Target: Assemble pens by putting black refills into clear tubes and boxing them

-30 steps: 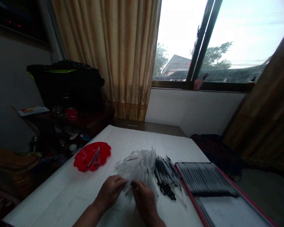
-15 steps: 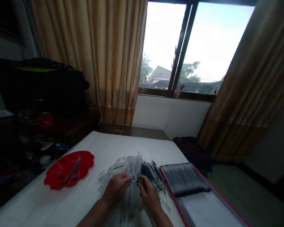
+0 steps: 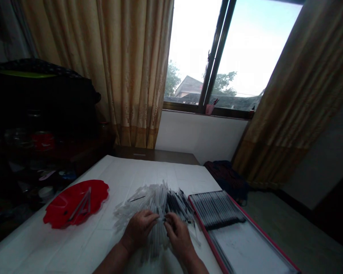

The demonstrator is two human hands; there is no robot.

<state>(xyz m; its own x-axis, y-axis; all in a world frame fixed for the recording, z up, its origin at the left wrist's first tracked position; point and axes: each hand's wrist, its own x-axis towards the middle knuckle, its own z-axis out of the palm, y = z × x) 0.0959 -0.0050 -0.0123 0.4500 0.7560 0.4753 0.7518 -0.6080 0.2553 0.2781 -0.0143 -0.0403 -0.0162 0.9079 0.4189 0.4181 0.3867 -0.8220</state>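
Left hand [image 3: 139, 229] and right hand [image 3: 178, 239] are both curled and closed on the near edge of a loose heap of clear plastic tubes [image 3: 148, 203], fingers in among the tubes, fingertips nearly meeting at the middle. Both look to be gripping a bunch of tubes; exact count can't be told. Heap sits around mid-front on the white-covered tabletop [image 3: 82, 247], tubes lying crossed and fanned, some running under the hands towards the near edge. Right part of the heap is black-tipped pen refills [image 3: 175, 201], mixed in with the tubes and touching the hands' side of the pile. Left of the heap, well apart from the hands, is a red scalloped plastic dish [image 3: 57, 213] holding a few tubes [image 3: 81, 205]. Right of the heap, just beside it, is a red-rimmed tray [image 3: 246, 241], with neat parallel rows of pens [image 3: 215, 209] at its far end and bare white base nearer the person. Behind the tabletop: gold curtains [image 3: 131, 68], a window [image 3: 240, 49], and a pink cup [image 3: 209, 109] on the sill. Dark shelf with a black bag [image 3: 37, 99] at left; dark cloth [image 3: 224, 179] on the floor at right.
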